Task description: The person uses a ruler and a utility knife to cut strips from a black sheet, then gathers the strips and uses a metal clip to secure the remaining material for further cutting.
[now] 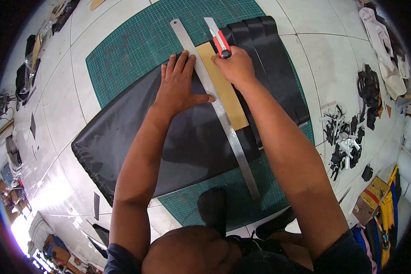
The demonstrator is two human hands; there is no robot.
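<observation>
A long steel ruler [221,112] lies slantwise across a sheet of black material [123,132]. My left hand [178,84] is spread flat, its fingertips and thumb at the ruler's left edge, the palm over the black sheet. Along the ruler's right side lies a tan strip of card [223,86]. In my right hand [236,67] is a red utility knife [221,44], its blade out and pointing away from me, above the top of the card. Cut black strips [274,68] lie side by side to the right.
Under the material is a green cutting mat [118,59] on a white tiled floor [55,114]. A heap of black and white scraps [345,141] lies at the right, with a cardboard box [372,198] below it. My feet and knee are at the mat's near edge.
</observation>
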